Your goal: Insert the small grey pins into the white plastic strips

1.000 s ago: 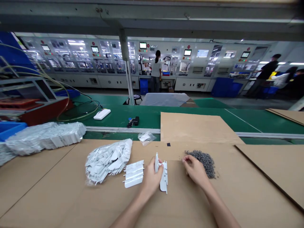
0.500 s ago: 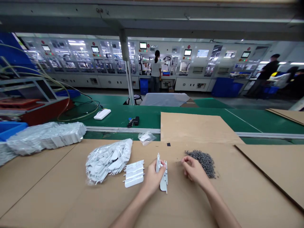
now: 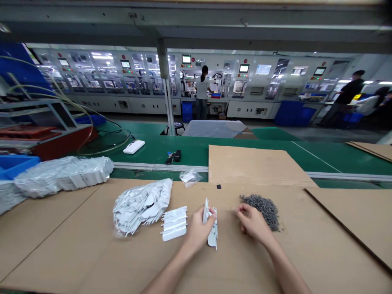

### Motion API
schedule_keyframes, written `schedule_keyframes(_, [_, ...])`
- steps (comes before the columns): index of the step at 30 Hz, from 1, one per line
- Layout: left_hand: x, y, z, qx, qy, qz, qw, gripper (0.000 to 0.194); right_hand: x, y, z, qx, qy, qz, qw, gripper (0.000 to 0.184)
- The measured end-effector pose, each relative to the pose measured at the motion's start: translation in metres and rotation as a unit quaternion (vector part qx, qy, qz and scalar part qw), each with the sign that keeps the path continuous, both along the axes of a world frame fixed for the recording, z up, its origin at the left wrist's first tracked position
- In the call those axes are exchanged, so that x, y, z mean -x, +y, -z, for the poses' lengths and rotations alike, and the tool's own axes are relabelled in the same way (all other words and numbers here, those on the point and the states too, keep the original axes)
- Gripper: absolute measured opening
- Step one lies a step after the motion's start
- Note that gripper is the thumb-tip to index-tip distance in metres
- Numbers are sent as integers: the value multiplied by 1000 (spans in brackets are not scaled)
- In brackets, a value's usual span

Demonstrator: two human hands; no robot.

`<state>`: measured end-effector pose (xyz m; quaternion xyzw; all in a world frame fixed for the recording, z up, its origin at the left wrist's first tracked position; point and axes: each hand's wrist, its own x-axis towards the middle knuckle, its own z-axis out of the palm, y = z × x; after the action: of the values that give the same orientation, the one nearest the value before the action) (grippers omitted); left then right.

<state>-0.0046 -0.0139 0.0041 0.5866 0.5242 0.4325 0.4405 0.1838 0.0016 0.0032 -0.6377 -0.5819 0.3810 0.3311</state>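
Observation:
My left hand [image 3: 197, 229] is closed around a few flat white plastic parts [image 3: 212, 222], held on edge on the cardboard sheet [image 3: 76, 249]. My right hand [image 3: 251, 222] has its fingers curled in a pinch just left of a heap of small dark grey pieces [image 3: 262, 205]; what it pinches is too small to make out. A short stack of the same white parts [image 3: 174, 223] lies left of my left hand. Beyond that is a loose pile of white parts [image 3: 141, 204] in clear plastic.
A long bundle of white parts [image 3: 64, 174] in plastic lies at the left. A small clear bag [image 3: 189, 177] sits near the green conveyor belt [image 3: 321, 157], with a cardboard sheet [image 3: 254, 165], a white device [image 3: 134, 146] and keys [image 3: 173, 156] on it. People stand at machines behind.
My right hand drew back from the grey heap with its fingers pinched, then shifted slightly. The left hand keeps holding the white parts almost in place.

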Motion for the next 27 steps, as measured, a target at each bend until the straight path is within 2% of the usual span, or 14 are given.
schedule_keyframes(4, [1, 0, 1, -7, 12, -4, 1000, 17, 2, -2, -5, 23, 36, -21, 999, 13])
schedule_keyframes(8, [0, 0, -1, -4, 11, 1, 1000, 15, 3, 0, -1, 65, 110, -40, 991, 15])
schedule_keyframes(14, [-1, 0, -1, 31, -20, 0, 999, 22, 5, -1, 1, 81, 189, -49, 977, 20])
schedule_keyframes(16, [-2, 1, 0, 54, -38, 3, 998, 26, 10, -3, 0, 84, 212, -79, 971, 21])
schedule_keyframes(19, [-3, 0, 0, 77, -66, 12, 995, 33, 21, -9, -1, 109, 272, -149, 944, 21])
schedule_keyframes(22, [-4, 0, 0, 82, -95, 23, 992, 35, 33, -13, 0, 125, 308, -173, 927, 23])
schedule_keyframes(24, [-4, 0, 2, 84, -116, 29, 989, 33, 37, -14, 0, 117, 300, -175, 930, 26])
schedule_keyframes(27, [-4, 1, 4, 92, -146, 43, 984, 32, 39, -14, -3, 48, 288, -151, 945, 28])
